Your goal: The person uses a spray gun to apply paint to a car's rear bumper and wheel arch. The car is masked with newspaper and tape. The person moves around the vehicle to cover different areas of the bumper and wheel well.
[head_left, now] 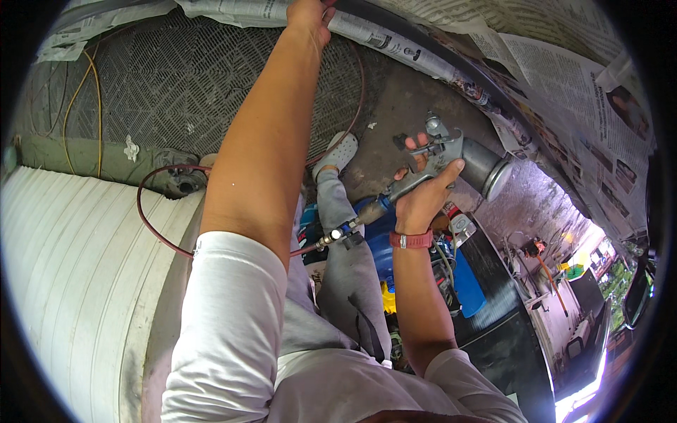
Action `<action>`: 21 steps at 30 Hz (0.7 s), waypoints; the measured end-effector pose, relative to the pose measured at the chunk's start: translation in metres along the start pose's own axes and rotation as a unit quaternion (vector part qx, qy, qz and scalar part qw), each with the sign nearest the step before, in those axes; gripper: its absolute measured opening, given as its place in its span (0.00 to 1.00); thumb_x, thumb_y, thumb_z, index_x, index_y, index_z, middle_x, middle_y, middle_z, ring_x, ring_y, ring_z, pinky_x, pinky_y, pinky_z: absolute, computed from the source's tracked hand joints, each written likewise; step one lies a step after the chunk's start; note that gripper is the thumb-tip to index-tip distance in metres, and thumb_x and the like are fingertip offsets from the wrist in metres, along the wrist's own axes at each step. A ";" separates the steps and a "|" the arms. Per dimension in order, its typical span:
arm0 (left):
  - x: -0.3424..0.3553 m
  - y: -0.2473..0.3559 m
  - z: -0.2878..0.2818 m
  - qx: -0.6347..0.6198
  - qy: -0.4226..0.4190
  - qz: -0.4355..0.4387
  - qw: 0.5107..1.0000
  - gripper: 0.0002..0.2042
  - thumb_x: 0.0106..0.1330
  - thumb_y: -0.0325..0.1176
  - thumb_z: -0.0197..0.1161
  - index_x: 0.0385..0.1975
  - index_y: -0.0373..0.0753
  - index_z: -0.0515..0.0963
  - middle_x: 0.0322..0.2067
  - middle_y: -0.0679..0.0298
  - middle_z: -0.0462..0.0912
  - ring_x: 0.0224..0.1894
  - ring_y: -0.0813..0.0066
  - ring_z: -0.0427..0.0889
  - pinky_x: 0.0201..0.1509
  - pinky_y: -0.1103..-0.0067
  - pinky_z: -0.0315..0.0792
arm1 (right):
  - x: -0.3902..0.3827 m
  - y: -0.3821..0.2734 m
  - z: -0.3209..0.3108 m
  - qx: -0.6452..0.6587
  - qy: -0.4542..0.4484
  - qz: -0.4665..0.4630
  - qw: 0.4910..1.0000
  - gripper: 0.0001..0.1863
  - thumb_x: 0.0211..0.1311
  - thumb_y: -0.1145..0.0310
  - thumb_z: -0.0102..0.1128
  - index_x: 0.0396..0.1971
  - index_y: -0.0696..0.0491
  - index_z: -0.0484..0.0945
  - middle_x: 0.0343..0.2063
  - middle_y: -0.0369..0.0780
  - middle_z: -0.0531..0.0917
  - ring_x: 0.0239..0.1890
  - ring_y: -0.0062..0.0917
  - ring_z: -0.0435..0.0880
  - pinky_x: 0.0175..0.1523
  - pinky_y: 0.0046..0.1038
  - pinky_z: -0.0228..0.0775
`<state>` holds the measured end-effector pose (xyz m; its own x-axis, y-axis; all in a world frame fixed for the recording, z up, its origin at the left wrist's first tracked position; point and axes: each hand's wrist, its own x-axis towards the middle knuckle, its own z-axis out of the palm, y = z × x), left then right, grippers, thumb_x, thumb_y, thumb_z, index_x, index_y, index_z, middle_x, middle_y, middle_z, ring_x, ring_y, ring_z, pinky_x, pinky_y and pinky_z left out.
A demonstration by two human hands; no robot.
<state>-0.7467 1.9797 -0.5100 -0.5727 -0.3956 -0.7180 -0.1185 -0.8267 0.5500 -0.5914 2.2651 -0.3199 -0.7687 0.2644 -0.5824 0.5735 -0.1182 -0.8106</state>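
My right hand (425, 201), with a red strap on its wrist, is wrapped round the handle of a metal spray gun (407, 185). The gun is tilted, and its silver cup (483, 163) points to the right. A dark red hose (308, 249) joins the handle through a small metal regulator (343, 233). At the top edge my left hand (310, 20) reaches to a rim covered in newspaper (384, 42). Its fingers look curled there, but the picture's edge cuts them off and what they hold is hidden.
Newspaper sheets (571, 92) cover the curved body at the upper right. A ribbed white panel (77, 282) lies at left beside a textured dark mat (176, 77). The hose loops across the left side. Blue containers (381, 243) and a black panel (501, 310) stand below the gun.
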 end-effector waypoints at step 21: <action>-0.132 0.017 -0.092 0.164 -0.057 0.008 0.985 0.35 0.80 0.51 0.56 0.79 0.35 0.60 0.72 0.50 0.72 0.72 0.55 0.72 0.79 0.62 0.62 | 0.014 0.009 0.067 0.013 -0.024 -0.017 1.000 0.36 0.84 0.38 0.34 0.57 0.60 0.74 0.42 0.47 0.87 0.42 0.30 0.89 0.23 0.28 0.76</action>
<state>-0.5990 1.9808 -0.4450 -0.6616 -0.3440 -0.6663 -0.3547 -0.6393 0.6823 -0.6164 2.2037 -0.3394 -0.7999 0.2233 -0.5570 0.5406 -0.1347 -0.8304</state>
